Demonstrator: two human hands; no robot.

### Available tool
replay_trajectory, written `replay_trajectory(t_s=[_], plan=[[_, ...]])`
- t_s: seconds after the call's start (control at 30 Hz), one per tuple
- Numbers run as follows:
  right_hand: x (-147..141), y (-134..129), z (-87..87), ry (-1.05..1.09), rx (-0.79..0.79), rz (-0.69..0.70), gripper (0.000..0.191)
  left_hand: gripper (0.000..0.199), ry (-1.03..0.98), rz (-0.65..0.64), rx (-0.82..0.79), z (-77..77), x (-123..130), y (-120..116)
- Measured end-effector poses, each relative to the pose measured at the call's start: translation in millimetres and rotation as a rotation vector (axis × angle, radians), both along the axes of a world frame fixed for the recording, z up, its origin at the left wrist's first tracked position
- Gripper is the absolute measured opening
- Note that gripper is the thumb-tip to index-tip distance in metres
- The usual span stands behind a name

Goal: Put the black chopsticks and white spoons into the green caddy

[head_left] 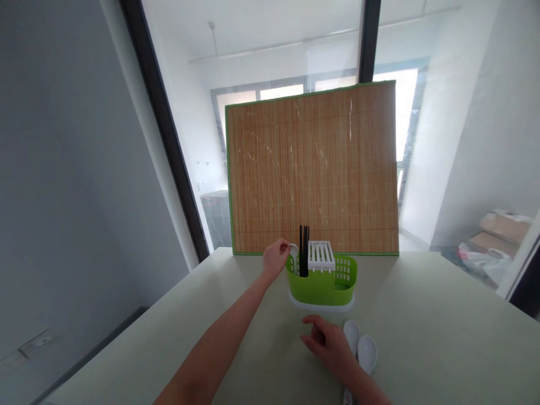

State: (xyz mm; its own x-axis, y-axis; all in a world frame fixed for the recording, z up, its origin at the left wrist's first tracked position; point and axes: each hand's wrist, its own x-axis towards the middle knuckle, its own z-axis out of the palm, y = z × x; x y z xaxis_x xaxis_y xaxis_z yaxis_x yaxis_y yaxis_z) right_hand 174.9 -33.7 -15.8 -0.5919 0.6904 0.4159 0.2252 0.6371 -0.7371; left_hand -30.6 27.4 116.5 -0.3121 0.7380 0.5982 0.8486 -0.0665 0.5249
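My left hand (276, 259) pinches the top of a white spoon (294, 253), whose lower part is down inside the left compartment of a green utensil holder (312, 289). Black chopsticks (304, 253) stand upright beside that spoon. A white slatted rack (321, 256) sits on the middle of the holder. Nearer to me, my right hand (327, 340) hovers over the table with fingers curled and apart, holding nothing. Just right of it lie two white spoons (367, 351), their handles partly hidden by my right forearm.
The holder's white base (323, 307) rests on a pale table (422, 315). Behind it a bamboo mat (312, 169) with green edging stands against a glass wall. Cardboard boxes (506, 230) and a plastic bag are beyond the glass at right.
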Motion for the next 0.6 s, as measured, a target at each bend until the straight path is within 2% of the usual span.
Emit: replay_trajectory(t_s=[0.17,0.33,0.6], plan=[[-1,-3,1.0,-0.032,-0.012,0.013,0.023,0.020,0.059,0.078,-0.095,-12.7,5,12],[-1,-3,0.3,-0.033,0.006,0.015,0.021,0.023,0.080,0.150,-0.132,-18.8,6,16],[-1,-5,3.8,-0.050,0.014,0.012,0.019,0.025,0.079,0.155,-0.088,-13.3,8,13]])
